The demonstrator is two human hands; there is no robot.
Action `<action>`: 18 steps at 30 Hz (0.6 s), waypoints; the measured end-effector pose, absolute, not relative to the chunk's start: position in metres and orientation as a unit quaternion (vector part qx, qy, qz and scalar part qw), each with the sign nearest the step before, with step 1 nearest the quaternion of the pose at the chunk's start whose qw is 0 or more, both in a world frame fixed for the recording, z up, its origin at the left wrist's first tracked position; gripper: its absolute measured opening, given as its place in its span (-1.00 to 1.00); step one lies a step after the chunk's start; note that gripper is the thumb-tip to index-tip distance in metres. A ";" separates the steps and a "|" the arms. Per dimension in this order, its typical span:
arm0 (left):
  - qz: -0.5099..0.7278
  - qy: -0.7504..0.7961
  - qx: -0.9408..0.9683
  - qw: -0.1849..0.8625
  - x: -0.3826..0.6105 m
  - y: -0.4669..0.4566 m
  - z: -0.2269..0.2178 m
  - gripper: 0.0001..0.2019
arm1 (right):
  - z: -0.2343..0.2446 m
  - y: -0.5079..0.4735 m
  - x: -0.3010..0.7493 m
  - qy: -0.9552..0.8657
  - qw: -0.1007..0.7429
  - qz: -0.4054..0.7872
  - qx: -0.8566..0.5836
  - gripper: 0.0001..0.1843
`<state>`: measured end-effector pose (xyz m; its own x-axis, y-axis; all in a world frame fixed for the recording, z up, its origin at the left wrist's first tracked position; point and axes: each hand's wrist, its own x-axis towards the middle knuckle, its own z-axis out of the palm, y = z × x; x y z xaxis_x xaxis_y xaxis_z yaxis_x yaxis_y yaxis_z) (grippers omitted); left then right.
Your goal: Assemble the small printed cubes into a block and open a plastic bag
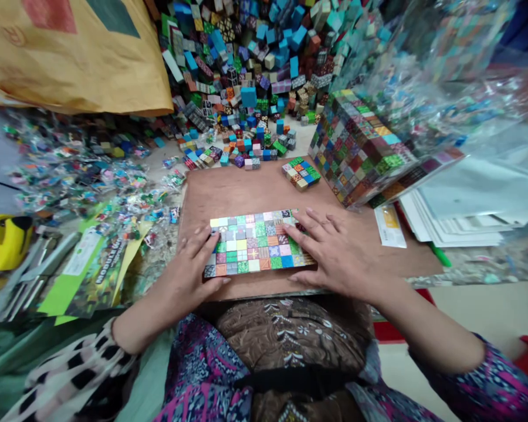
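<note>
A flat rectangular panel of small patterned cubes [255, 243], set in several rows of mixed colours, lies on a brown board [237, 190] close to my body. My left hand [196, 264] holds its left end, fingers along the side and thumb near the front corner. At the right end, my right hand [334, 252] grips the panel with its fingers apart over the edge and its thumb by the front corner. Behind it, a small block of joined cubes [301, 174] sits on the board. The undersides of both hands are hidden.
A big stack of cube panels [356, 152] leans at the back right. Loose cubes [250, 97] are heaped behind the board. Bagged small pieces [92, 181], a yellow tool [11, 241] and metal tools [30, 275] lie left; white sheets [449, 217] and a green pen [440, 255] right.
</note>
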<state>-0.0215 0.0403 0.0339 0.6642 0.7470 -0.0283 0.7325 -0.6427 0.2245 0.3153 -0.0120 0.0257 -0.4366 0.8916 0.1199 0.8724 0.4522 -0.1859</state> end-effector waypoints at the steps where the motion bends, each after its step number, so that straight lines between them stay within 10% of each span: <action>1: 0.029 0.405 0.909 0.097 -0.021 0.040 0.033 -0.24 | 0.025 -0.013 0.312 -0.850 0.100 0.039 -0.516 -0.03; 18: 0.020 0.362 0.931 -0.037 -0.025 0.037 0.029 -0.22 | 0.008 -0.008 0.288 -0.881 0.118 -0.043 -0.457 -0.28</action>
